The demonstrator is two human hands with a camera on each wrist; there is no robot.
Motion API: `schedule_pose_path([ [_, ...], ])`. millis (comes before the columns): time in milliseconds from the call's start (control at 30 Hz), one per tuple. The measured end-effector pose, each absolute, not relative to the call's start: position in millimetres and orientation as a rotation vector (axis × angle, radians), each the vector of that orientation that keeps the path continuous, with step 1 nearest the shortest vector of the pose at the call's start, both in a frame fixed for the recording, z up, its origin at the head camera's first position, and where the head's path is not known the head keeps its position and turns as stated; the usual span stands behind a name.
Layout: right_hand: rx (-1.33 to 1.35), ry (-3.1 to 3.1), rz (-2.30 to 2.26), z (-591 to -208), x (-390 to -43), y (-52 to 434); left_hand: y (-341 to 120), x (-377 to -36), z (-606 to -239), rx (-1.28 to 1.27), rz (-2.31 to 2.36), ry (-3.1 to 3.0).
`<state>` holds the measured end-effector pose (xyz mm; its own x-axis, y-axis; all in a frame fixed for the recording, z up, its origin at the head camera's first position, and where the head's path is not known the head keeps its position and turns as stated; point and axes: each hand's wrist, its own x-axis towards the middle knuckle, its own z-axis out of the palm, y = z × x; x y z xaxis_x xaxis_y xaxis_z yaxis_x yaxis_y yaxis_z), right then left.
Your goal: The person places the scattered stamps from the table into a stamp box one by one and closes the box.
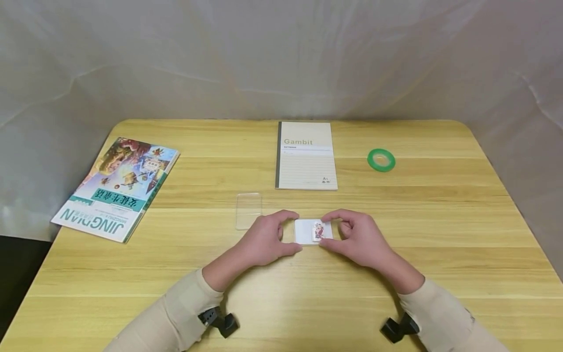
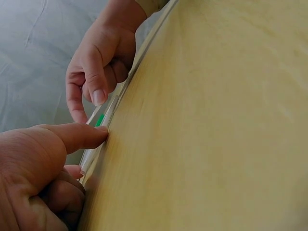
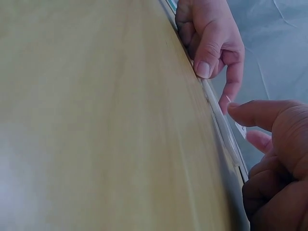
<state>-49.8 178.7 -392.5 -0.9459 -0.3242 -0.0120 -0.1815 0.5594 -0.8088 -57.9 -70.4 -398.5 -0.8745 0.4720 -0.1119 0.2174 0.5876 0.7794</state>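
In the head view, a small flat case with clear edges and a white inside lies on the table between my hands. My left hand holds its left end, thumb on the near edge and forefinger on the far edge. Over the right part of the case is a small card with a coloured figure. My right hand pinches that card between thumb and forefinger. From the right wrist, the card appears as a thin tilted edge just above the case. A clear plastic lid lies left of the case.
Beyond my hands lies a Gambit notebook, with a green roll of tape to its right. A colourful book lies at the left edge of the wooden table. A pale curtain hangs behind.
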Motion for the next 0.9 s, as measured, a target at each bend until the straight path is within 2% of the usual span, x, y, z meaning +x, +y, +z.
schedule_pose_path([
  [900,-0.438,2.604,-1.274,-395.2,-57.5,159.7,-70.2,-58.8,-399.5,0.580,1.170,2.511],
])
